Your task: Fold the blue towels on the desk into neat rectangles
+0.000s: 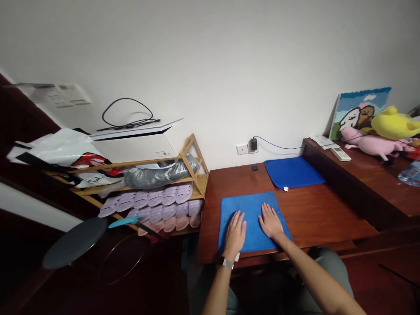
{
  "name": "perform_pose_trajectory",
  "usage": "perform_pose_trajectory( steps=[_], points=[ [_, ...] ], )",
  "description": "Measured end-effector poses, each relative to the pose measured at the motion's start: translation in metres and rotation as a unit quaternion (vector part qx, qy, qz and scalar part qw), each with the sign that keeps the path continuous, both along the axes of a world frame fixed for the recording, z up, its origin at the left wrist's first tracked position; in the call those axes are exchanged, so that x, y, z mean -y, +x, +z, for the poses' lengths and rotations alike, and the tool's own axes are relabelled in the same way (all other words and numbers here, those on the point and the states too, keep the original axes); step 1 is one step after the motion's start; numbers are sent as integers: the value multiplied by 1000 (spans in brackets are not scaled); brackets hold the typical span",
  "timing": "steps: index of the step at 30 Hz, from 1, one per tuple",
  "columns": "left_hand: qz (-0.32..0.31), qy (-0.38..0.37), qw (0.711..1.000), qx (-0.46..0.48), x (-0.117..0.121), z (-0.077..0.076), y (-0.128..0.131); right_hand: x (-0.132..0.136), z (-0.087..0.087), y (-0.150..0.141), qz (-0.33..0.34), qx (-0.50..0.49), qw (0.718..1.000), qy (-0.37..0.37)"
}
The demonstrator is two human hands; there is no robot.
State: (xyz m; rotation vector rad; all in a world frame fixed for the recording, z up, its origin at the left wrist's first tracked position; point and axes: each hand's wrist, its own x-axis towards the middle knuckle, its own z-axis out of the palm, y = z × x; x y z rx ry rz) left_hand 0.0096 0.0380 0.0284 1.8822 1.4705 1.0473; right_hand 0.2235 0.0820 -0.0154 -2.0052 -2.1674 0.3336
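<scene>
A blue mat (pixel 252 206) lies at the front edge of a reddish wooden desk (pixel 315 210). My left hand (pixel 235 232) rests flat on the mat's left part, fingers stretched out, with a watch on the wrist. My right hand (pixel 271 221) lies flat on the mat's right part, fingers spread. Neither hand holds anything. A second blue mat (pixel 293 172) lies further back on the desk, near the wall.
A raised shelf (pixel 377 183) on the right carries plush toys (pixel 383 135), a woven picture (pixel 361 107), a remote (pixel 340 153) and a water bottle (pixel 410 173). A wall socket with charger (pixel 253 144). On the left stands a wooden rack (pixel 193 175) with several slippers, bags and a white box; a dark round stool (pixel 75 242) below.
</scene>
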Motion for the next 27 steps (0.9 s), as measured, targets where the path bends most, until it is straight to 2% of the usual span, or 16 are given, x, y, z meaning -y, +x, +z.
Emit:
perform_pose_trajectory(
  steps=[1,3,6,9,12,15,21,25,27],
  points=[
    [-21,0,999,-33,-5,-5,4,0,0,0,0,1,1000,0],
    [-21,1,996,-83,-13,-19,4,-1,0,0,0,2,1000,0],
    [38,5,987,-158,-16,-41,-15,-2,0,-1,1,3,1000,-2],
    [88,7,953,-288,-15,-52,-36,0,0,-2,1,3,1000,-5],
    [101,20,918,-383,-14,-55,-44,-2,0,-2,-1,2,1000,-9],
    [104,42,907,-407,-15,-58,-44,-15,3,6,-13,0,1000,-12],
    [111,74,903,-408,-18,-71,-48,-54,8,31,-51,2,998,-22],
    [117,88,898,-416,-23,-80,-54,-58,-1,35,-46,3,999,-1],
    [109,104,897,-415,-31,-78,-47,-57,-4,33,-38,3,999,20]
  ],
)
